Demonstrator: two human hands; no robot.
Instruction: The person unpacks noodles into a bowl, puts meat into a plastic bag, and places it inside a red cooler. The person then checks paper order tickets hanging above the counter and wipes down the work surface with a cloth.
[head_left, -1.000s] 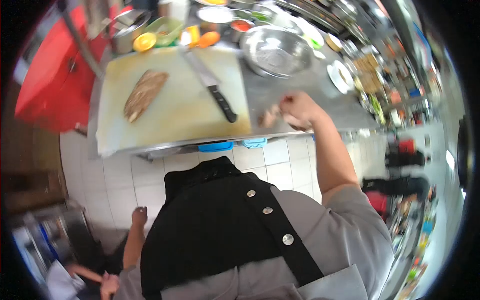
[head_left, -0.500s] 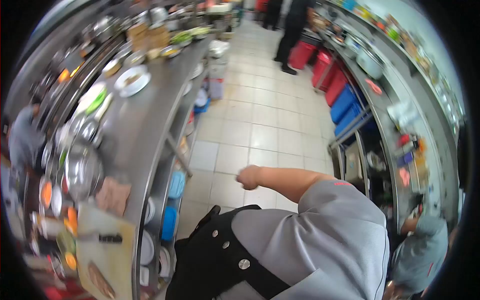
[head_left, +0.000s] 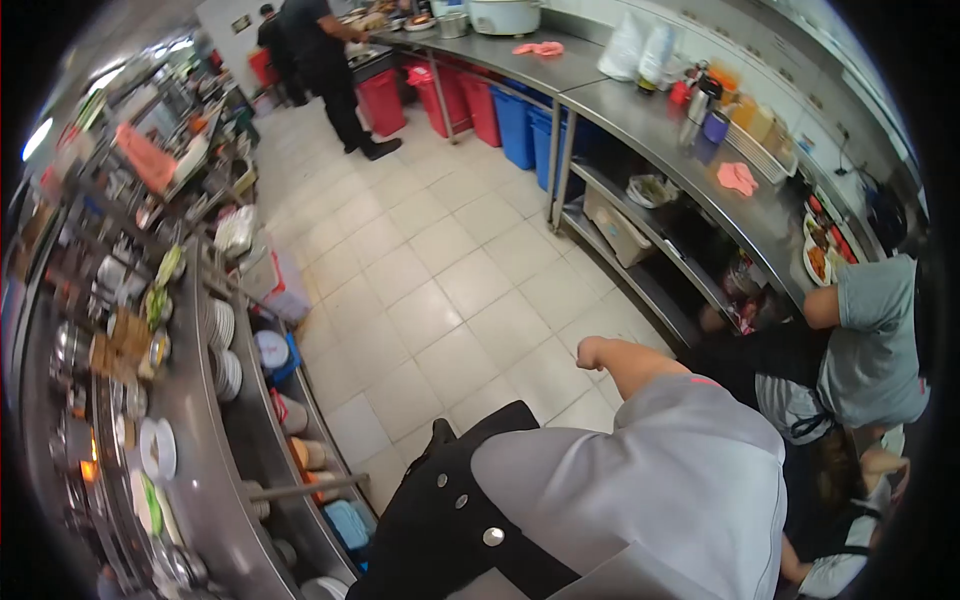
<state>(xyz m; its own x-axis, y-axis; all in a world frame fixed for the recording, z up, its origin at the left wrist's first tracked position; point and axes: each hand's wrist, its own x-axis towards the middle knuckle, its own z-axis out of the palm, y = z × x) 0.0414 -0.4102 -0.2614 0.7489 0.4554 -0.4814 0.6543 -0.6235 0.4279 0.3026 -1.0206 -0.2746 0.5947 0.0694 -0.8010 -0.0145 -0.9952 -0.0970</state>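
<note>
The right hand (head_left: 592,353), above the lower-left desk (head_left: 195,440) a second earlier, hung right of centre over tiled floor (head_left: 440,270); whether open or closed, I could not tell. Nearby, a beige bin (head_left: 613,228) sat beneath the upper-right desk (head_left: 650,118), which held a pink cloth (head_left: 738,178).

The right hand (head_left: 594,352) shows too small to tell its grip, and the bottom edge crops the left-side counter (head_left: 195,440).
</note>
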